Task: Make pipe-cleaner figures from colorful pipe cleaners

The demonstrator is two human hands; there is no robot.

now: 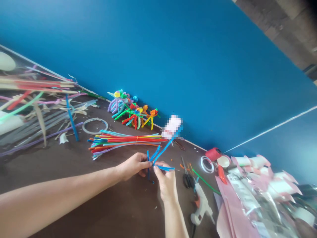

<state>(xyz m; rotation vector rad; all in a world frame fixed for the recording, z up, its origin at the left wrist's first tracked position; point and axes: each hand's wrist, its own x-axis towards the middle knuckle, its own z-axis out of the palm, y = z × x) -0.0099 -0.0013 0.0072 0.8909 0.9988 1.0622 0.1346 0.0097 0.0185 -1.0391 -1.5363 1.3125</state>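
Blue pipe cleaners, joined in the middle with several arms sticking out, are held between both hands above the dark table. My left hand pinches them from the left with thumb and fingers. From the right, my right hand grips them near the same joint, thumb on top. Just behind lies a bundle of coloured pipe cleaners. Small multicoloured pipe-cleaner figures stand in a group against the blue wall.
Black scissors and a white glue gun lie right of my right hand. Tape rings flank the work area. Pink wrapping and packages fill the right; loose strips crowd the left.
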